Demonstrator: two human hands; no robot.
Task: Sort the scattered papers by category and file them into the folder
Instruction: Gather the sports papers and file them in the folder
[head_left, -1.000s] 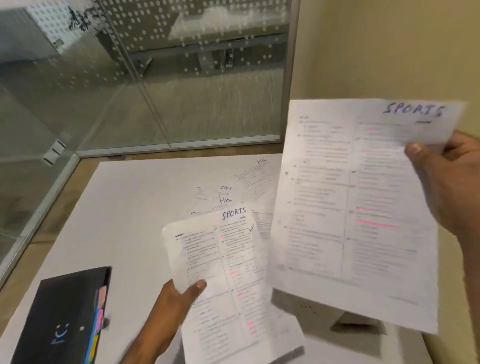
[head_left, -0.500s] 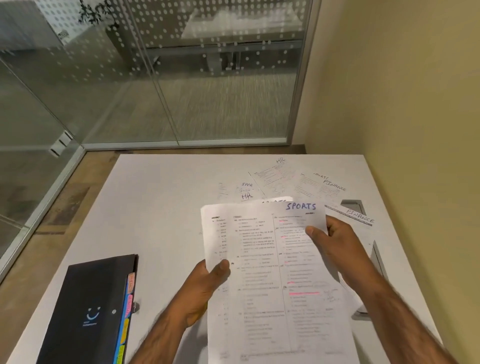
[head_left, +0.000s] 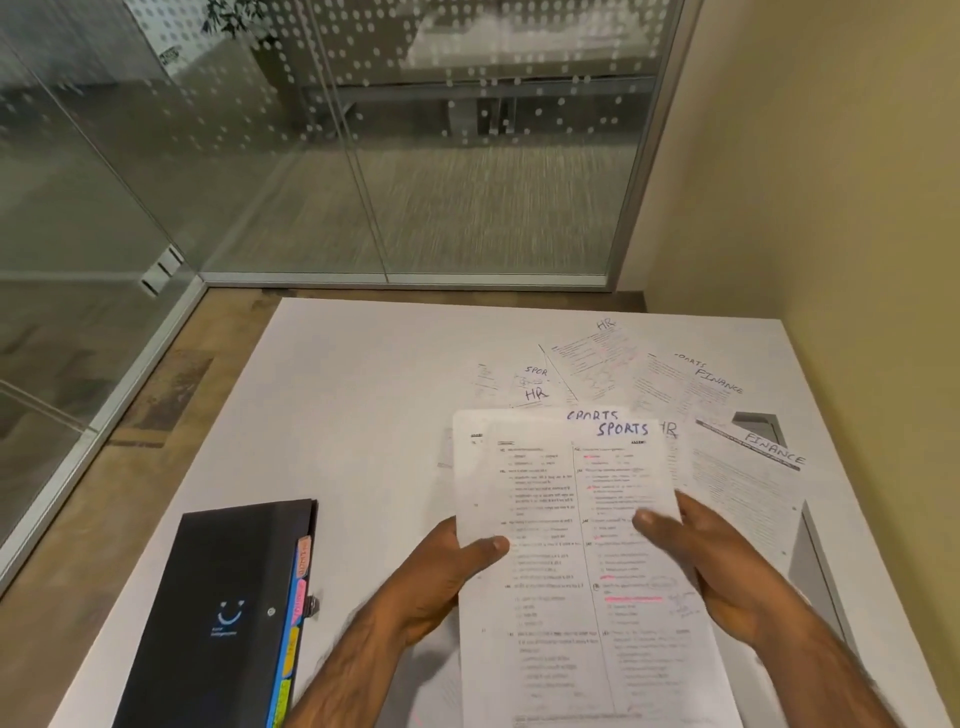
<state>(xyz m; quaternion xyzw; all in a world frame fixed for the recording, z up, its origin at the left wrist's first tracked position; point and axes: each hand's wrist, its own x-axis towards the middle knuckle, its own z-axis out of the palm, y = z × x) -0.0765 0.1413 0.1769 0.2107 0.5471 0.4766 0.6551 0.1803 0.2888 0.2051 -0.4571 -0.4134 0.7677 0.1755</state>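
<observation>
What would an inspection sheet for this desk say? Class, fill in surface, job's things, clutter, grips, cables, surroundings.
Surface: white table, papers on its far right part.
Job's things: two SPORTS sheets held stacked; HR paper and FINANCE paper lying loose; black folder closed at the left, coloured tabs along its right edge.
Clutter: grey slot partly under papers; cannot tell what.
Grips: left hand grips the sheets' left edge; right hand holds their right edge.
Cables: nothing seen.
Surroundings: dotted glass wall ahead and left; plain wall right.
</observation>
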